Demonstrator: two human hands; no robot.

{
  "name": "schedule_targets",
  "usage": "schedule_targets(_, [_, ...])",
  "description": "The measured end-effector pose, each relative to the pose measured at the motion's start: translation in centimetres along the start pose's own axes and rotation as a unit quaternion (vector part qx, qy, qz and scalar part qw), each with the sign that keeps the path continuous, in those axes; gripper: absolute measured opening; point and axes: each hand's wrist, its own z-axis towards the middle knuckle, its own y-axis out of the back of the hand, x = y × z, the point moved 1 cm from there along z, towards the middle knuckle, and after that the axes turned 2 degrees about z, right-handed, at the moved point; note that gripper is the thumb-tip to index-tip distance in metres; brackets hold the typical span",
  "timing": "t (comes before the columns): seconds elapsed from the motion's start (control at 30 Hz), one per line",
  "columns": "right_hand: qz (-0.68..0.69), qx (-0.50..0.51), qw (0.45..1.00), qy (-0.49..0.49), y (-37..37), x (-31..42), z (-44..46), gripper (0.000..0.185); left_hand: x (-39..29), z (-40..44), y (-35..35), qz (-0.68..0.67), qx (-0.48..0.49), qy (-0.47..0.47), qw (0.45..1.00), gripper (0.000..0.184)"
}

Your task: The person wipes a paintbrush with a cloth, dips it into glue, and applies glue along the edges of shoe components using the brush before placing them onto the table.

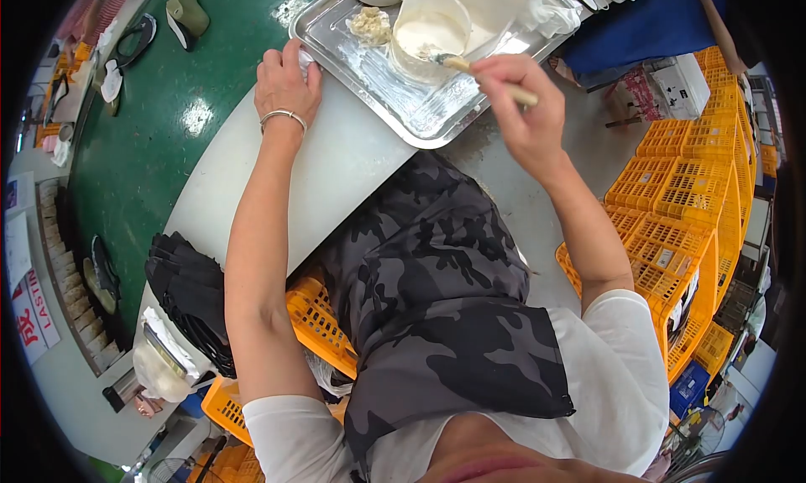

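My right hand [525, 105] is closed round the wooden handle of a brush [457, 62]. The brush's head dips into a round tub [432, 30] of white paste, whose inside shows at the top centre. The tub stands in a metal tray [403, 130], beside a lump of whitish material [369, 26]. My left hand [288, 84] lies at the tray's left corner on the light tabletop, fingers bent, with a small pale piece by the fingertips. Whether the fingers grip that piece is hard to tell.
A green conveyor surface [168, 139] carries shoe parts [186, 17] on the left. Black material [189, 290] lies near my left forearm. Stacked yellow crates [672, 181] stand on the right. Another person's arm [720, 26] shows at the upper right.
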Motion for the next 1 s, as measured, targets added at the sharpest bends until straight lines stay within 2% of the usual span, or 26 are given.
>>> schedule_targets(0.07, [-0.069, 0.020, 0.992, 0.100, 0.1, 0.2, -0.7, 0.010, -0.1, 0.0, 0.2, 0.006, 0.012, 0.008, 1.000, 0.038])
schedule_targets(0.23, [-0.040, -0.017, 0.997, 0.070, 0.2, 0.3, -2.0, 0.009, 0.0, 0.0, 0.1, 0.006, 0.011, 0.007, 1.000, 0.038])
schedule_targets(0.33, [-0.005, 0.015, 0.999, -0.036, 1.2, 0.3, -3.4, 0.005, 0.1, -0.1, -0.1, 0.006, 0.005, 0.006, 1.000, 0.038])
schedule_targets(0.4, [0.128, -0.046, 0.981, -0.136, 1.7, 0.5, -3.8, 0.006, 0.1, 0.1, -0.2, 0.004, 0.005, 0.003, 1.000, 0.038])
schedule_targets(0.5, [0.277, -0.124, 0.928, -0.214, 3.0, 0.7, -3.1, 0.017, 0.2, 0.0, -0.2, -0.005, 0.000, -0.005, 1.000, 0.038])
schedule_targets(0.57, [0.362, -0.151, 0.885, -0.252, 3.4, 0.7, -2.6, 0.024, 0.1, 0.0, -0.1, -0.011, 0.001, -0.006, 1.000, 0.038])
schedule_targets(0.6, [0.360, -0.153, 0.886, -0.249, 3.4, 0.7, -2.5, 0.024, 0.1, 0.0, 0.0, -0.016, 0.001, -0.002, 1.000, 0.038])
schedule_targets(0.67, [0.441, -0.167, 0.838, -0.273, 2.9, 0.5, -2.4, 0.025, 0.1, 0.0, -0.1, -0.022, 0.002, -0.005, 1.000, 0.039])
schedule_targets(0.8, [0.487, -0.188, 0.797, -0.302, 2.3, 0.1, -2.8, 0.026, 0.1, -0.2, 0.0, -0.017, -0.019, 0.002, 1.000, 0.038])
schedule_targets(0.93, [0.484, -0.188, 0.809, -0.276, 1.9, 0.1, -2.7, 0.025, 0.5, -0.3, -0.5, -0.016, -0.066, -0.010, 0.998, 0.032])
schedule_targets(1.0, [0.417, -0.205, 0.847, -0.256, 1.6, 0.7, -2.5, 0.022, 0.9, -0.4, -0.8, -0.039, -0.069, -0.009, 0.997, 0.029])
